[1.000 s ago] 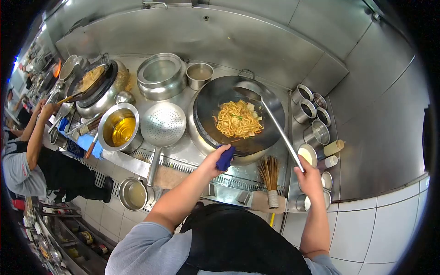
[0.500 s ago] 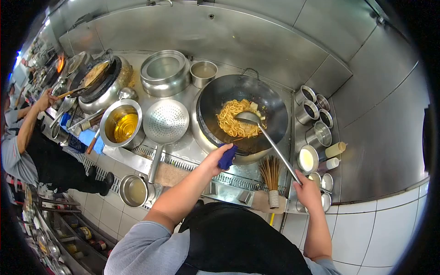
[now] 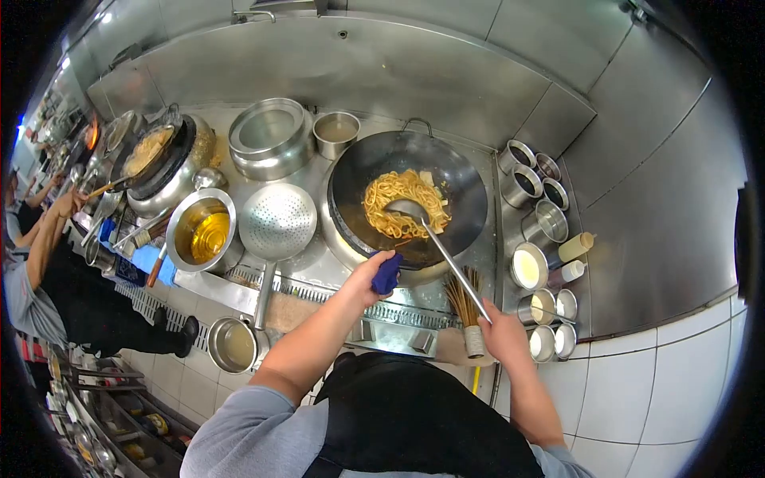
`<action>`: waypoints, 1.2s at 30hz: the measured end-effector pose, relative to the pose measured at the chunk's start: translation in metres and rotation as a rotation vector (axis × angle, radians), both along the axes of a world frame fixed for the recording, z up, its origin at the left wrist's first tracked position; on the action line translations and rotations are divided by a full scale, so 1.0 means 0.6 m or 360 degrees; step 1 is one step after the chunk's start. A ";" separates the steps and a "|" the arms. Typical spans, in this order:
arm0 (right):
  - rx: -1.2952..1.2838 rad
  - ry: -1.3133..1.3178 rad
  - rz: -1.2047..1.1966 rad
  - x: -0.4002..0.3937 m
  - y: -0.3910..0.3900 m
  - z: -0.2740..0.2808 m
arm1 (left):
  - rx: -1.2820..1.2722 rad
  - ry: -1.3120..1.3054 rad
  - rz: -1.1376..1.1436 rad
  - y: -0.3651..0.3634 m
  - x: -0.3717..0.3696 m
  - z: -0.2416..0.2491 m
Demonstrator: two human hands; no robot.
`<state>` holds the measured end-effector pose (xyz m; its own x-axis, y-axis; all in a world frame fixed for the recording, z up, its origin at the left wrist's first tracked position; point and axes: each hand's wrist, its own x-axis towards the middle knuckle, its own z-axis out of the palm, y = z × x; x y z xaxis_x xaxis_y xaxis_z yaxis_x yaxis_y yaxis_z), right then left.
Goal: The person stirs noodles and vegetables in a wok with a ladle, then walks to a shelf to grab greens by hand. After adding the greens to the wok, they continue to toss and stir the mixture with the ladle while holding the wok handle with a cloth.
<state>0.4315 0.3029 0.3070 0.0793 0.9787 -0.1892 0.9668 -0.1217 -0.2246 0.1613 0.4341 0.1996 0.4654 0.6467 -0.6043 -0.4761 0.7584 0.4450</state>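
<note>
Left hand (image 3: 368, 279) closed on a folded dark-blue cloth (image 3: 386, 276) at 7 o'clock on the rim of a round black metal wok (image 3: 466, 187); grip beneath the cloth hidden. Right hand (image 3: 504, 336), at 5 o'clock, wrapped round the handle of a long silver steel ladle (image 3: 446, 255), its bowl in glossy brown noodles (image 3: 390, 193) at wok centre. Round perforated steel strainer (image 3: 278, 223) near wok's 9 o'clock.
</note>
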 end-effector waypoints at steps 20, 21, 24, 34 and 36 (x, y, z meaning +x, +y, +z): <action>0.0147 -0.0211 0.0058 -0.023 0.013 0.017 | -0.0043 0.0270 0.0347 -0.076 0.027 -0.023; 0.0193 -0.0232 0.0014 -0.030 0.007 0.009 | 0.0031 0.0424 0.0314 -0.102 0.024 -0.038; 0.0337 -0.0226 -0.0027 -0.021 -0.013 0.021 | -0.0121 0.0503 0.0174 -0.157 0.020 -0.001; 0.0200 0.0123 -0.0249 0.014 -0.055 0.091 | -0.0074 0.0105 0.0348 0.013 0.046 0.012; 0.0101 0.0080 -0.0367 0.006 -0.046 0.095 | -0.0004 0.0177 0.0283 0.024 0.043 0.002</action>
<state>0.4352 0.2755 0.3640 0.2939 0.9459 -0.1374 0.9026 -0.3219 -0.2859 0.1871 0.4485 0.2011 0.2746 0.7112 -0.6471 -0.5506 0.6680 0.5005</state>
